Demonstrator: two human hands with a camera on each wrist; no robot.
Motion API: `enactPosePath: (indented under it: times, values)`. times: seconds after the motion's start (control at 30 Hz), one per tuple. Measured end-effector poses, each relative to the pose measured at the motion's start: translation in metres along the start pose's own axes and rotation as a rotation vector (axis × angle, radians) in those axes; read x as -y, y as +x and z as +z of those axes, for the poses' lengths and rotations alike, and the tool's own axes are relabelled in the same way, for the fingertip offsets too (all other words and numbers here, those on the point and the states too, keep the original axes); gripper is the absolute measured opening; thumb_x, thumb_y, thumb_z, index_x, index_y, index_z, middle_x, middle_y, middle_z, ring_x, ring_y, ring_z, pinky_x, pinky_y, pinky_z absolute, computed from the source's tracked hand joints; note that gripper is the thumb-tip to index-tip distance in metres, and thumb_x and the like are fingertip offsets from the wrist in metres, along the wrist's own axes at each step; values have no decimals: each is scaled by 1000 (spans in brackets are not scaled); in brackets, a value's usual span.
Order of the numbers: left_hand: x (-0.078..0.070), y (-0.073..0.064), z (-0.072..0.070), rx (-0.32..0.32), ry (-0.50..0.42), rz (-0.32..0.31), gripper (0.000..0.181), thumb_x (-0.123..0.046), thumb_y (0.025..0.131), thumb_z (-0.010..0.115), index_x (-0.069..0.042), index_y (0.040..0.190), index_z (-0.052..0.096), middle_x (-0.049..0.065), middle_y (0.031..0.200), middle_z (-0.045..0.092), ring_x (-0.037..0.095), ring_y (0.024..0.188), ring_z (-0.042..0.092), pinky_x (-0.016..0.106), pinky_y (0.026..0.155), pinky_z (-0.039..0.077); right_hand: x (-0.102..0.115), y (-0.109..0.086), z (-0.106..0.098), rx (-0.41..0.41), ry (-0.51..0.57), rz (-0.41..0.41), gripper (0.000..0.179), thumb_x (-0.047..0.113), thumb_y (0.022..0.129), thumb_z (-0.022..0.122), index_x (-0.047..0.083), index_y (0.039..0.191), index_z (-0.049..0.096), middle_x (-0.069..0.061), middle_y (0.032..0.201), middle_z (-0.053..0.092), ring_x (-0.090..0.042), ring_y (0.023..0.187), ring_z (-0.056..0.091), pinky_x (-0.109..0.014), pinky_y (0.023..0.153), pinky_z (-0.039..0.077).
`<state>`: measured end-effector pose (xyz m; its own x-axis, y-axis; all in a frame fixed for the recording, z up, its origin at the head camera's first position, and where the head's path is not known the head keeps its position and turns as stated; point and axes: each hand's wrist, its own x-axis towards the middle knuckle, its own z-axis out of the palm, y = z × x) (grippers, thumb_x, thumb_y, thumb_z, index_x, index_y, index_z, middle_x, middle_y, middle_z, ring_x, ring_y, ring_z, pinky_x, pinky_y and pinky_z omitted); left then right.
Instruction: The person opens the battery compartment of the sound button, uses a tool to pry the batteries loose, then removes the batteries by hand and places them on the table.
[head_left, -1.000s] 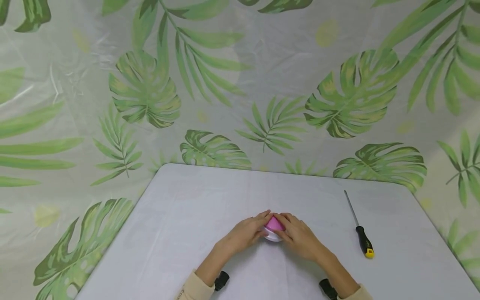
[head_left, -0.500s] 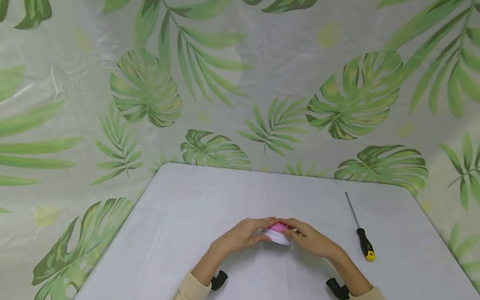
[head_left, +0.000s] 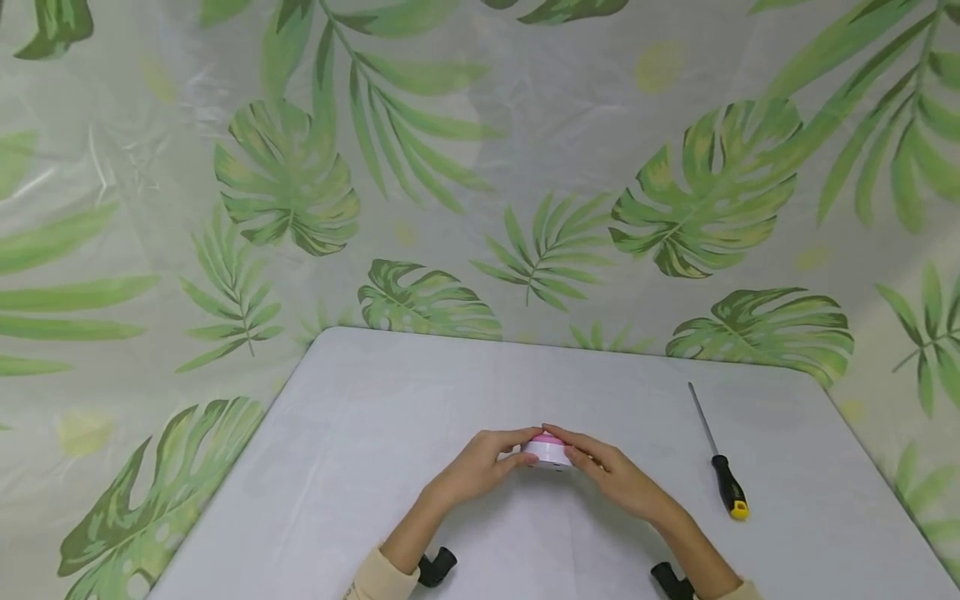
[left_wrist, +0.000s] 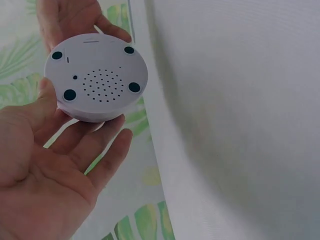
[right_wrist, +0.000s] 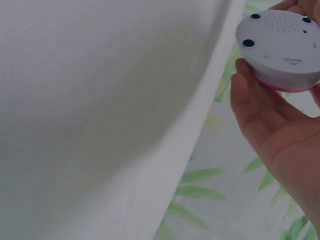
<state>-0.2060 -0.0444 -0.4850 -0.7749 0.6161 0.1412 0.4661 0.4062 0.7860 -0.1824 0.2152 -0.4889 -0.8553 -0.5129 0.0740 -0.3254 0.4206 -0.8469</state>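
Both hands hold a round white device with a pink top (head_left: 547,452) over the middle of the table. My left hand (head_left: 474,467) grips its left side, thumb on the near edge and fingers toward the pink top. From the right, my right hand (head_left: 626,482) holds it in the same way. Its flat white underside (left_wrist: 102,90) shows in the left wrist view, with a patch of small holes and several dark round feet. A slotted cover outline (right_wrist: 292,61) lies near the edge of that underside in the right wrist view. Most of the pink top is hidden.
A screwdriver (head_left: 727,485) with a black and yellow handle lies on the white table (head_left: 405,392), right of the hands, its shaft pointing to the far edge. Behind the table hangs a leaf-patterned sheet (head_left: 555,125).
The device has tipped back in both hands: earlier its pink top faced the head camera, now its white side and lower edge do. The screwdriver stays in place.
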Motion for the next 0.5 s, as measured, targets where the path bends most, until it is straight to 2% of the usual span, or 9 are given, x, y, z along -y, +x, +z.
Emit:
enactPosePath:
  times: [0.1, 0.2, 0.37, 0.5]
  values:
    - [0, -2, -1, -10, -70, -16, 49, -31, 105, 60, -7, 148, 57, 9, 147, 62, 27, 126, 68, 33, 103, 59, -2, -2, 0, -4, -8, -38, 46, 24, 113, 41, 26, 159, 43, -10, 162, 46, -6, 142, 46, -17, 105, 48]
    - [1, -3, -3, -33, -124, -26, 48, -31, 105, 59, -7, 147, 58, 11, 147, 62, 27, 125, 69, 34, 103, 58, -4, -3, 0, -6, 7, -68, 47, 21, 113, 41, 26, 160, 41, -11, 162, 46, 3, 136, 47, -21, 101, 52]
    - [1, -4, -4, -74, -170, -34, 46, -32, 106, 58, -7, 145, 60, 10, 145, 64, 24, 125, 69, 35, 104, 58, -6, -2, 1, 6, 50, -139, 48, 15, 113, 39, 19, 161, 38, -15, 162, 45, 5, 132, 50, -22, 100, 55]
    - [-1, -4, -6, -92, -211, -37, 42, -32, 107, 57, -12, 144, 62, 5, 144, 64, 22, 131, 64, 33, 107, 56, -6, -1, 2, 0, 64, -193, 48, 10, 113, 39, 15, 161, 39, -18, 160, 47, 3, 127, 55, -27, 95, 59]
